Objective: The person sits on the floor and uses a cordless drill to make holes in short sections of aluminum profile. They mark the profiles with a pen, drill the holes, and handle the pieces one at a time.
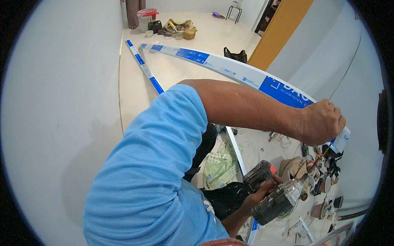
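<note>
My left hand [323,123] is closed on the near end of a long aluminium profile [234,74] in blue-and-white protective film, which slants up toward the far left. My bent left arm, in a light blue sleeve, crosses much of the view. Lower down, my right hand [264,190] grips a dark, scuffed cordless drill [275,205]. Its long bit rises toward the underside of the profile just below my left hand; the exact contact point is too small to tell. A second film-covered profile [143,65] lies on the floor at the left, partly hidden by my arm.
A plain wall [57,102] runs along the left. Near the far wall are a bucket [145,20], assorted bags and a stool [234,12]. A black bag [234,55] lies by an orange door frame [279,33]. Cloth [219,168], tools, loose items and more profiles cover the floor below.
</note>
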`<state>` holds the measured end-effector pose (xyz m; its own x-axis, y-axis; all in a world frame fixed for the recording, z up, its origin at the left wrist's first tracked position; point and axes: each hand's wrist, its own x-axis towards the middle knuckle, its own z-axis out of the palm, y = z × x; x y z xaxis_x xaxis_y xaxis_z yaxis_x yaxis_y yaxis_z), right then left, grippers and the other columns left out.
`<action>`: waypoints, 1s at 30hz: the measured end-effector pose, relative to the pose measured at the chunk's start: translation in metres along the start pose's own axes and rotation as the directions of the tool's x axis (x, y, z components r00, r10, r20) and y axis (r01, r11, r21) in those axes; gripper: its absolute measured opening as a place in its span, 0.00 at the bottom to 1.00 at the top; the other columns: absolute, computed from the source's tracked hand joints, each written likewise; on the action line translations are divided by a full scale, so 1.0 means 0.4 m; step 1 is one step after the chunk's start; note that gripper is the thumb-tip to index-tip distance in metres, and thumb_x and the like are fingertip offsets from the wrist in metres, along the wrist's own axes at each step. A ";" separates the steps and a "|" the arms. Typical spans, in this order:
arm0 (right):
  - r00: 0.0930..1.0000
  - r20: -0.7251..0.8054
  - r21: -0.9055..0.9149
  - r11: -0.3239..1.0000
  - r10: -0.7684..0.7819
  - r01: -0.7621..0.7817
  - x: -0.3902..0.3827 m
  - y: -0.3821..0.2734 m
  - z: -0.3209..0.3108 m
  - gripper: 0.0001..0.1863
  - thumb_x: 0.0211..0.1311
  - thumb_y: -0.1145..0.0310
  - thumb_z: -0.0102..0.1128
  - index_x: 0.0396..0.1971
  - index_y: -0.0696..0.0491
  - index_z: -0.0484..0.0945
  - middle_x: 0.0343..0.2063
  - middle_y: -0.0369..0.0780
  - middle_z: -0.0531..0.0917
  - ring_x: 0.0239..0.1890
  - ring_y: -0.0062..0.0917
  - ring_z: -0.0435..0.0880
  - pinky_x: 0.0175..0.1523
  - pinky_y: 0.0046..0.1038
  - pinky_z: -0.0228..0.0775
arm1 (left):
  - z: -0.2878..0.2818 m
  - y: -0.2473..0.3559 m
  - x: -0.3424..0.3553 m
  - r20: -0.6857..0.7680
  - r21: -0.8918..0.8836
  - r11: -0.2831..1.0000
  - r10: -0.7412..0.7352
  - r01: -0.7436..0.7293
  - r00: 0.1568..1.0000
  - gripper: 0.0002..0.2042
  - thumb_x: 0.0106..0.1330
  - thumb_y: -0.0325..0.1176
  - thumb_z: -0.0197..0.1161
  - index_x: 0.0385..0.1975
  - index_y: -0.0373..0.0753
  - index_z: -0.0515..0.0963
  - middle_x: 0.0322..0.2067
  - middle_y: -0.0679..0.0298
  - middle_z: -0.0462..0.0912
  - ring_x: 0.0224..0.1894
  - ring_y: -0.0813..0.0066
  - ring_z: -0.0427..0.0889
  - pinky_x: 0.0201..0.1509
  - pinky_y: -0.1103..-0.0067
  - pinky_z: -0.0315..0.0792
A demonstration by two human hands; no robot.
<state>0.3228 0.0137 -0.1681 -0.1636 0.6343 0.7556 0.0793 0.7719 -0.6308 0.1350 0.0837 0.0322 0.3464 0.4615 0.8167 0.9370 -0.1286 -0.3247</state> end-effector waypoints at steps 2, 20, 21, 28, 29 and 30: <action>0.996 0.007 0.011 0.996 0.084 -0.084 -0.018 0.026 -0.013 0.11 0.84 0.70 0.56 0.56 0.60 0.80 0.38 0.37 0.78 0.38 0.22 0.73 0.45 0.26 0.65 | -0.010 -0.006 0.001 0.014 0.004 1.000 0.001 -0.001 1.000 0.14 0.63 0.35 0.68 0.39 0.28 0.82 0.33 0.51 0.86 0.36 0.58 0.87 0.42 0.66 0.79; 0.837 0.456 0.035 0.933 0.304 -0.358 0.011 -0.032 0.049 0.18 0.79 0.61 0.63 0.56 0.60 0.80 0.39 0.45 0.87 0.35 0.31 0.86 0.40 0.31 0.80 | -0.340 -0.091 -0.090 -0.388 0.256 0.965 0.052 0.054 0.920 0.21 0.55 0.31 0.76 0.46 0.35 0.77 0.37 0.54 0.80 0.38 0.56 0.83 0.42 0.63 0.77; 0.770 0.557 0.045 0.914 0.311 -0.402 0.003 -0.024 0.077 0.20 0.78 0.61 0.62 0.58 0.61 0.79 0.39 0.48 0.90 0.34 0.33 0.89 0.38 0.33 0.84 | -0.388 -0.091 -0.096 -0.373 0.292 0.955 0.054 0.061 0.926 0.26 0.50 0.29 0.79 0.50 0.36 0.77 0.40 0.53 0.81 0.40 0.54 0.85 0.44 0.63 0.80; 0.665 0.741 0.593 0.550 -0.087 -0.588 -0.030 -0.058 0.153 0.21 0.76 0.61 0.64 0.59 0.60 0.79 0.42 0.51 0.91 0.34 0.39 0.91 0.38 0.38 0.85 | -0.567 -0.042 -0.174 -0.380 0.367 0.917 -0.008 0.159 0.925 0.39 0.47 0.28 0.83 0.61 0.39 0.69 0.43 0.61 0.84 0.39 0.72 0.89 0.44 0.74 0.87; 0.694 0.674 0.659 0.630 -0.253 -0.411 -0.031 -0.047 0.151 0.23 0.73 0.68 0.67 0.64 0.61 0.78 0.44 0.51 0.91 0.37 0.39 0.91 0.42 0.38 0.86 | -0.579 -0.030 -0.192 -0.388 0.348 0.918 -0.045 0.192 0.921 0.39 0.47 0.31 0.85 0.61 0.38 0.70 0.45 0.59 0.83 0.41 0.70 0.89 0.44 0.73 0.86; 0.704 0.578 0.731 0.645 -0.413 -0.222 -0.029 -0.052 0.160 0.28 0.71 0.76 0.69 0.69 0.61 0.76 0.46 0.52 0.91 0.40 0.39 0.91 0.45 0.38 0.86 | -0.609 -0.023 -0.203 -0.392 0.339 0.916 -0.069 0.213 0.918 0.39 0.47 0.34 0.86 0.60 0.38 0.71 0.47 0.58 0.82 0.43 0.68 0.90 0.45 0.72 0.86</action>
<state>0.2599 -0.0125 -0.1752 -0.7164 0.1027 0.6901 -0.6314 0.3254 -0.7038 0.1091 -0.1665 0.0850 0.2711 0.0885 0.9585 0.9174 0.2777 -0.2852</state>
